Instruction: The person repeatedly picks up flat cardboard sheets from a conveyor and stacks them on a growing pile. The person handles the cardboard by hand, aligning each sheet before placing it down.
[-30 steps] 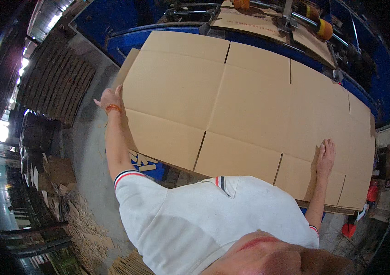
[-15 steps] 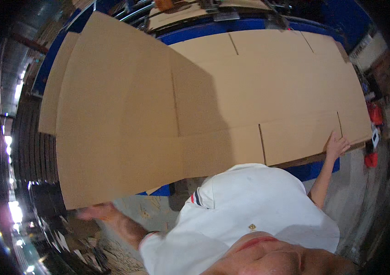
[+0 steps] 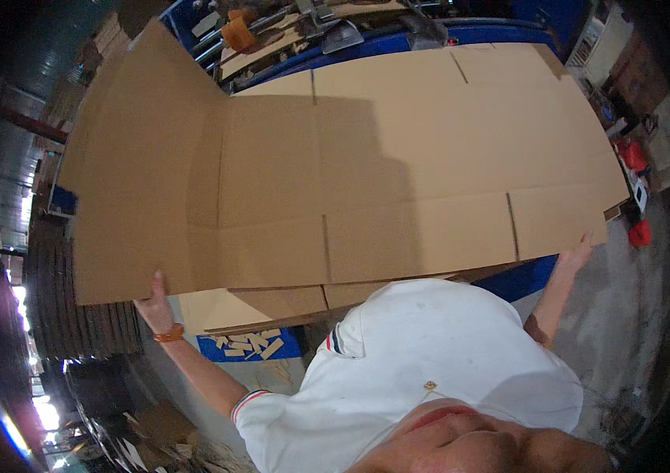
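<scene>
A large brown cardboard sheet [image 3: 461, 158], slotted and creased for a box, spans the view in front of me. Its left panel is folded up along a crease and casts a shadow over the middle. My left hand [image 3: 155, 309], with an orange band at the wrist, grips the near edge of that raised panel, thumb on top and the other fingers hidden underneath. At the near right corner my right hand [image 3: 576, 255] holds the edge, its fingers partly hidden below. Under the sheet, close to my body, lies another cardboard sheet [image 3: 272, 303].
Machine parts with an orange roller [image 3: 235, 35] stand beyond the far edge. Cardboard scraps [image 3: 250, 345] lie on a blue surface [image 3: 210, 348] near my left arm. A tall stack of dark sheets [image 3: 83, 272] is at the left. Red objects [image 3: 639, 233] are at the right.
The sheet has shifted left, and its raised left panel now takes up less of the view. My left hand has moved up and gripped its near edge. Another sheet now shows beneath.
</scene>
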`<state>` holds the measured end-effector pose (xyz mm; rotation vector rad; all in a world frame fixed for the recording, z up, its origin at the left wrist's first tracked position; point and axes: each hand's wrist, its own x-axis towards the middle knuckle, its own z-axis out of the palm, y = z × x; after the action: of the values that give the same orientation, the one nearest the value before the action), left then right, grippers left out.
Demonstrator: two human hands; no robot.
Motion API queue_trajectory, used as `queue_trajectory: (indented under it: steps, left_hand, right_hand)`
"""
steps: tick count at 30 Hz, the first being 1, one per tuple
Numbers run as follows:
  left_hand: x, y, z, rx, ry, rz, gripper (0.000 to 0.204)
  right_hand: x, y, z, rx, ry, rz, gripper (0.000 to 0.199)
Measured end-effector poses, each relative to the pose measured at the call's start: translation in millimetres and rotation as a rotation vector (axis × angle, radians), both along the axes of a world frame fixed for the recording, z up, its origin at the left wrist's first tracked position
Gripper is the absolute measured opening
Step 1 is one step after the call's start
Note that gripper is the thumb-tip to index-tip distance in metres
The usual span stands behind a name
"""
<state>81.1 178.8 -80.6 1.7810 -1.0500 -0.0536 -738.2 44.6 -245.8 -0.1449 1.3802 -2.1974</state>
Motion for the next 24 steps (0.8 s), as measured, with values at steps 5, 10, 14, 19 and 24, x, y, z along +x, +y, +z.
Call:
queue_trajectory:
  steps: [5, 10, 14, 19, 24]
  left_hand:
    - [-57, -20, -39, -0.168, 0.082, 0.010, 0.042]
    - [-108, -42, -62, -0.166, 0.208, -0.006, 0.032]
    - [-174, -79, -50, -0.120, -0.542, -0.407, 0.038]
    - [-212, -88, -120, 0.184, -0.713, -0.706, 0.064]
    - [-215, -97, -122, 0.300, -0.729, -0.774, 0.064]
  right_hand:
    - [103, 10, 63, -0.198, 0.266, -0.037, 0.038]
    - [142, -33, 56, -0.043, 1.442, 0.109, 0.032]
    - [171, -58, 88, -0.351, 1.429, 0.382, 0.040]
    - [215, -43, 80, -0.348, 1.870, 0.671, 0.056]
    - [245, -42, 58, -0.216, 2.262, 0.932, 0.066]
